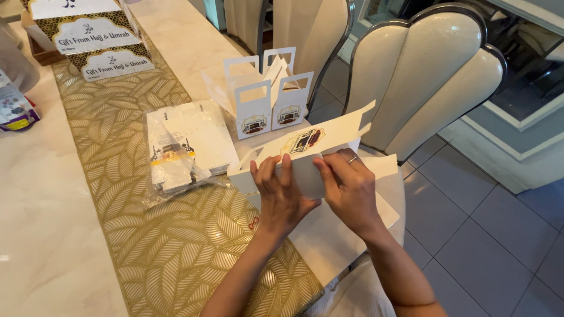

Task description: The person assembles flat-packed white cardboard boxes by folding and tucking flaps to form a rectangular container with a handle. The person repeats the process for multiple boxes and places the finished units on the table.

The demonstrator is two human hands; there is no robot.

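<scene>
Marble table (35, 235) with gold runner (158, 246): my left hand (281, 196) and right hand (349, 191) pinch a flat white box (305, 161), hiding its near edge.

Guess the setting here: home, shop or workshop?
Likely a home dining room: cream upholstered chairs at a marble-look table with a gold leaf-pattern runner, and a tiled floor.

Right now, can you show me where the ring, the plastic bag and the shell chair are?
ring (352, 159), head view, on the band.
plastic bag (176, 154), head view, its middle.
shell chair (426, 70), head view, its backrest.
</scene>
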